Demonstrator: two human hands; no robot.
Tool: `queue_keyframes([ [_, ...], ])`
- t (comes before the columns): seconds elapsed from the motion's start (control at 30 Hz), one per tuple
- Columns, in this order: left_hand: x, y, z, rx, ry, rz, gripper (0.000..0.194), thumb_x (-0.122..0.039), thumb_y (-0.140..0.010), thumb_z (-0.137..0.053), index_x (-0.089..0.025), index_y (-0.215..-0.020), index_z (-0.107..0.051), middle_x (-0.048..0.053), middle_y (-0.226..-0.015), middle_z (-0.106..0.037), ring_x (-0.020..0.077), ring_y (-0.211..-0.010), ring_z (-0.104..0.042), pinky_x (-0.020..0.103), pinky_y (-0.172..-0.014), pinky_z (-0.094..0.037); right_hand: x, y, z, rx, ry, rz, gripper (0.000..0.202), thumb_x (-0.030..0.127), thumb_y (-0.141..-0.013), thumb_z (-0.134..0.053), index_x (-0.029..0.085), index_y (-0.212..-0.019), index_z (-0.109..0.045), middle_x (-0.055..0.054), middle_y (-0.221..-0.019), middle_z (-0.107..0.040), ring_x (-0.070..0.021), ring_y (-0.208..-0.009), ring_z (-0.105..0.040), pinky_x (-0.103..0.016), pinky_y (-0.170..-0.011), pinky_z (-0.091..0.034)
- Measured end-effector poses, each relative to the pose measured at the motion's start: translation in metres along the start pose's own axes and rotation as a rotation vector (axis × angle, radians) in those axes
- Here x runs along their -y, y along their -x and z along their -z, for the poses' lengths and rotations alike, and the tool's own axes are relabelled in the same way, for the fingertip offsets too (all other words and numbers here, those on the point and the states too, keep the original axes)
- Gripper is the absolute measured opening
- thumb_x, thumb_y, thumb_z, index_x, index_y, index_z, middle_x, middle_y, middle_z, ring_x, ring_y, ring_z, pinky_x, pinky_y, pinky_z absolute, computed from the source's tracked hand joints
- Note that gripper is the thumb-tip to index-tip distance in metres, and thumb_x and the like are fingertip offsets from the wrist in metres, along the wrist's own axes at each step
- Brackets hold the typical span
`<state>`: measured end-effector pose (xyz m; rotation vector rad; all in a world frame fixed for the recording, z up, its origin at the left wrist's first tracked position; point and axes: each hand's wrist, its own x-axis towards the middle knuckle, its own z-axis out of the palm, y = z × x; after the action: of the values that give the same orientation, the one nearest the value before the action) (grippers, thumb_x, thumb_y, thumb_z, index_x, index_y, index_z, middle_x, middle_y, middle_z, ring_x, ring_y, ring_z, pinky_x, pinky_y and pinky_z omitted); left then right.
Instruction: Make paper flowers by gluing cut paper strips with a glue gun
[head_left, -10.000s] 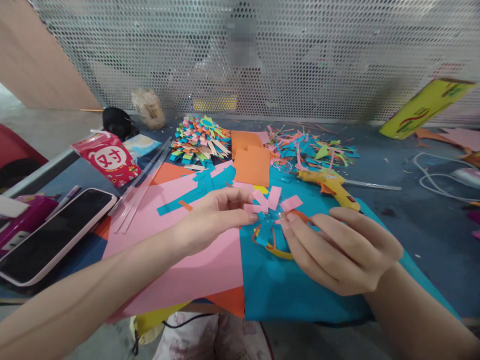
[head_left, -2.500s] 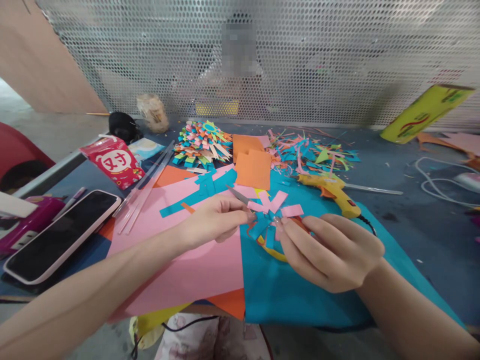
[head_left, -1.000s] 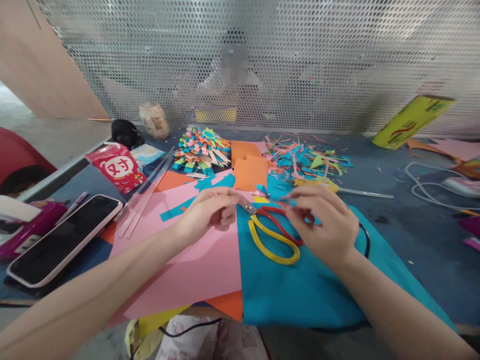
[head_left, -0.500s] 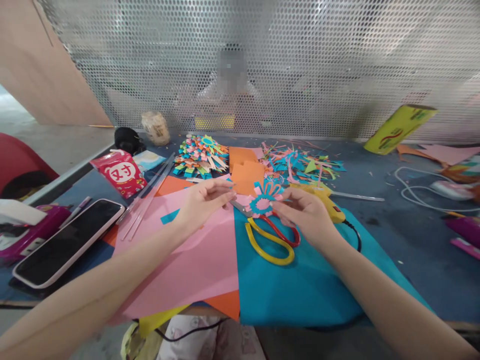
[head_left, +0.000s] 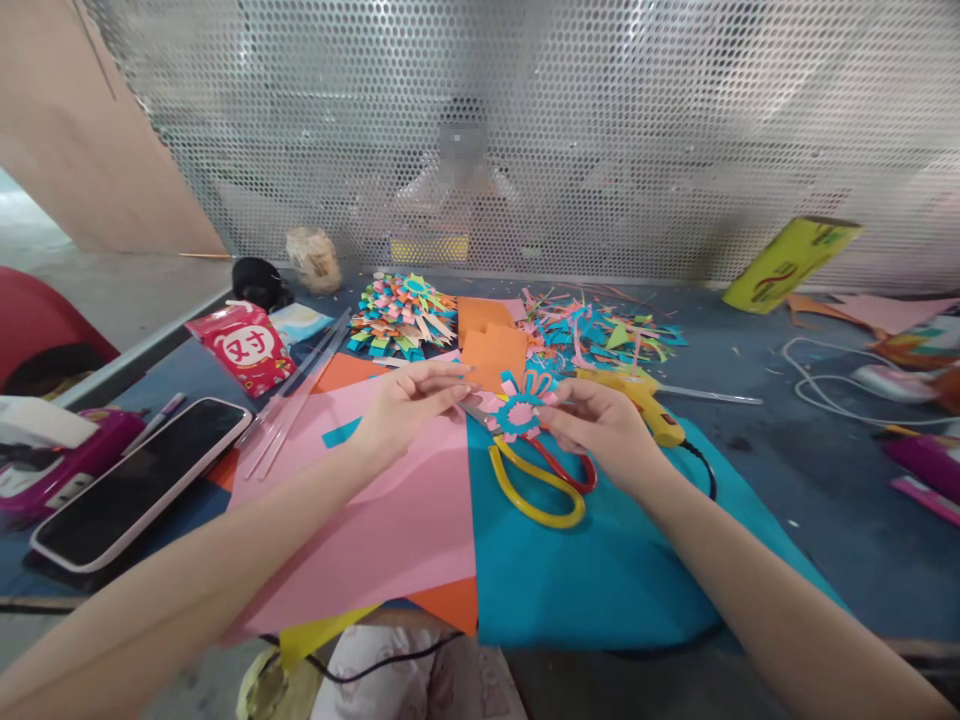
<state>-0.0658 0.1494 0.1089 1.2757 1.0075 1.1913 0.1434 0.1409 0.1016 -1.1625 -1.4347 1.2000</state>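
Note:
My right hand (head_left: 604, 425) pinches the right edge of a small paper flower (head_left: 517, 415), a blue and pink ring with looped petals on top. Just left of the flower is my left hand (head_left: 412, 405), thumb and fingertips pinched together. Whatever it holds, if anything, is too small to make out. Below the flower lie scissors (head_left: 536, 508) with yellow and red handles, their blades partly hidden. They rest on a blue paper sheet (head_left: 600, 580) beside a pink paper sheet (head_left: 367, 530). A yellow glue gun (head_left: 660, 415) lies behind my right hand.
Behind stand a pile of fringed paper flowers (head_left: 405, 315), orange paper pieces (head_left: 495, 350) and paper scraps (head_left: 592, 330). Glue sticks (head_left: 300, 400), a phone (head_left: 142, 480) and a red packet (head_left: 244, 345) lie left. A yellow tube (head_left: 791, 265) leans right, before a perforated metal screen (head_left: 600, 130).
The paper flower in my right hand has shifted slightly left, closer to my left hand, and turned a little. The left hand keeps nearly the same pose. The view has moved slightly.

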Motion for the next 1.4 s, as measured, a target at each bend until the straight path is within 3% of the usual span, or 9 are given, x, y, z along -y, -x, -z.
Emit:
queue_keyframes([
  [0.2, 0.004, -0.001, 0.002, -0.005, -0.043, -0.013, 0.022, -0.015, -0.063, -0.072, -0.014, -0.084, -0.064, -0.002, -0.064, -0.068, 0.0076, -0.051, -0.058, 0.022, -0.057, -0.051, -0.003, -0.003, 0.005, -0.038, -0.034, 0.014, 0.04, 0.046, -0.056, -0.078, 0.021, -0.067, -0.048, 0.009, -0.04, -0.042, -0.0051, -0.035, -0.033, -0.02, -0.036, -0.023],
  [0.6, 0.001, 0.016, -0.012, 0.224, -0.04, -0.147, 0.026, -0.014, -0.063, -0.072, -0.014, -0.088, -0.066, -0.004, -0.063, -0.058, 0.0072, -0.057, -0.055, 0.02, -0.055, -0.048, -0.007, -0.014, 0.015, -0.104, -0.12, 0.08, 0.04, 0.043, -0.056, -0.079, 0.02, -0.067, -0.049, 0.009, -0.047, -0.047, -0.003, -0.035, -0.032, -0.02, -0.034, -0.019],
  [0.83, 0.007, 0.026, -0.019, 0.336, -0.085, -0.175, 0.027, -0.017, -0.064, -0.077, -0.016, -0.089, -0.068, 0.0, -0.07, -0.065, 0.0105, -0.066, -0.061, 0.022, -0.063, -0.052, -0.005, -0.016, 0.018, -0.133, -0.158, 0.102, 0.044, 0.047, -0.054, -0.079, 0.02, -0.066, -0.047, 0.01, -0.045, -0.043, -0.0026, -0.036, -0.03, -0.019, -0.035, -0.019],
  [0.97, 0.002, 0.032, -0.029, 0.386, -0.083, -0.17, 0.024, -0.015, -0.065, -0.075, -0.016, -0.089, -0.072, 0.003, -0.075, -0.069, 0.012, -0.066, -0.063, 0.022, -0.06, -0.053, -0.005, -0.017, 0.018, -0.13, -0.157, 0.104, 0.046, 0.049, -0.052, -0.08, 0.02, -0.065, -0.046, 0.009, -0.048, -0.046, -0.0024, -0.036, -0.031, -0.019, -0.034, -0.018],
  [1.17, -0.003, 0.037, -0.04, 0.414, -0.084, -0.092, 0.021, -0.016, -0.067, -0.074, -0.017, -0.088, -0.074, 0.004, -0.08, -0.072, 0.0094, -0.051, -0.059, 0.021, -0.046, -0.051, -0.006, -0.017, 0.018, -0.129, -0.124, 0.117, 0.047, 0.053, -0.053, -0.077, 0.021, -0.067, -0.046, 0.009, -0.05, -0.045, -0.0031, -0.037, -0.031, -0.019, -0.034, -0.019],
  [1.3, 0.001, 0.034, -0.038, 0.393, -0.107, -0.193, 0.008, -0.022, -0.066, -0.076, -0.017, -0.071, -0.073, 0.004, -0.07, -0.07, 0.0111, -0.057, -0.06, 0.021, -0.05, -0.05, -0.006, -0.016, 0.018, -0.107, -0.038, 0.117, 0.042, 0.051, -0.055, -0.076, 0.021, -0.067, -0.049, 0.009, -0.044, -0.043, -0.0042, -0.035, -0.032, -0.02, -0.034, -0.021],
  [1.4, 0.007, 0.029, -0.035, 0.372, -0.085, -0.17, 0.016, -0.03, -0.064, -0.078, -0.016, -0.065, -0.07, 0.004, -0.065, -0.067, 0.0113, -0.054, -0.057, 0.023, -0.05, -0.048, -0.006, -0.015, 0.015, -0.096, 0.038, 0.121, 0.038, 0.047, -0.054, -0.077, 0.02, -0.066, -0.053, 0.008, -0.045, -0.048, -0.0057, -0.036, -0.036, -0.021, -0.035, -0.024],
])
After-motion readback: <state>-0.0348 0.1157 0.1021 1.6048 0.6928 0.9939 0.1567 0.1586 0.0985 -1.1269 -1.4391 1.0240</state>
